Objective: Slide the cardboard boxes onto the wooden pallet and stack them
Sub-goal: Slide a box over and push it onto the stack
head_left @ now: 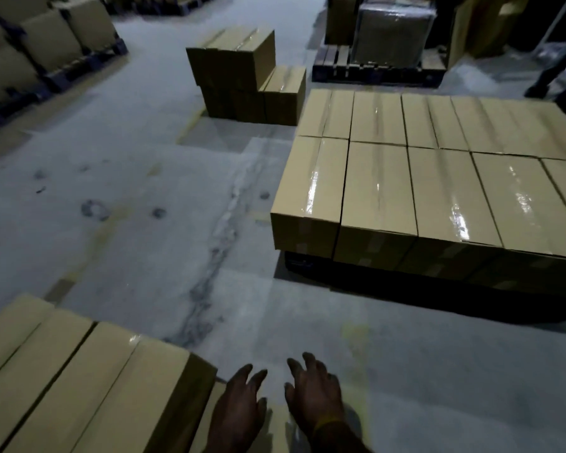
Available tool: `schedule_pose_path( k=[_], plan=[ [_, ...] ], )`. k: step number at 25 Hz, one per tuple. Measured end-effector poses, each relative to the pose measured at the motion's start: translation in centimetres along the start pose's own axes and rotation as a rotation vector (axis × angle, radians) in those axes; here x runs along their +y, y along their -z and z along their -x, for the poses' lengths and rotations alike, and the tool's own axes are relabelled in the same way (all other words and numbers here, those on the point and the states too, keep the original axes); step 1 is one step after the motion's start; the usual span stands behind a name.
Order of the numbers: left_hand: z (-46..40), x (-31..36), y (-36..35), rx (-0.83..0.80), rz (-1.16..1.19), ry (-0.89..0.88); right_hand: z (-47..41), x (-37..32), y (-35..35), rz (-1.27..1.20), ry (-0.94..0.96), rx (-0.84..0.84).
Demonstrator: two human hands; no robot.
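At the bottom centre, the left hand [239,407] and right hand [314,392] hung spread and empty, wrists cut off, while cardboard boxes [422,178] at right nearly hid the shadowed pallet [299,261].

2 hands [275,400]; approx 10 boxes on near pallet [422,178]; 4 boxes bottom-left [72,380].

Left hand [239,408] and right hand [312,392] side by side, low, fingers spread, extended forward, holding nothing; yellow band on right wrist.
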State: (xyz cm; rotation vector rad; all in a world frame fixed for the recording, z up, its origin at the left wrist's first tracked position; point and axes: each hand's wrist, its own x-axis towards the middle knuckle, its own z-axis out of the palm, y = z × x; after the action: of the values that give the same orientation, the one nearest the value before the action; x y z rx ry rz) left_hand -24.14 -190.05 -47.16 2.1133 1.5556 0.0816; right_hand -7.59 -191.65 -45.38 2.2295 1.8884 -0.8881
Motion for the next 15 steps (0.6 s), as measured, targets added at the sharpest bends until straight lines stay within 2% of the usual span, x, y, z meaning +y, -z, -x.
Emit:
schedule_pose_path(
  k=[3, 7, 15],
  plan=[
    [6.1, 0.1, -1.5, -0.060, -0.027, 0.074, 4.6, -0.5, -3.1, 0.037, 0.011, -0.020],
    [10.5, 0.6, -2.9, -0.100, -0.066, 0.129, 8.7, -0.9, -5.8, 0.034, 0.041, 0.053],
    [19.1, 3.3, -2.6, 0.051, -0.055, 0.134, 18.9, -1.7, -6.9, 0.100, 0.142, 0.142]
  ],
)
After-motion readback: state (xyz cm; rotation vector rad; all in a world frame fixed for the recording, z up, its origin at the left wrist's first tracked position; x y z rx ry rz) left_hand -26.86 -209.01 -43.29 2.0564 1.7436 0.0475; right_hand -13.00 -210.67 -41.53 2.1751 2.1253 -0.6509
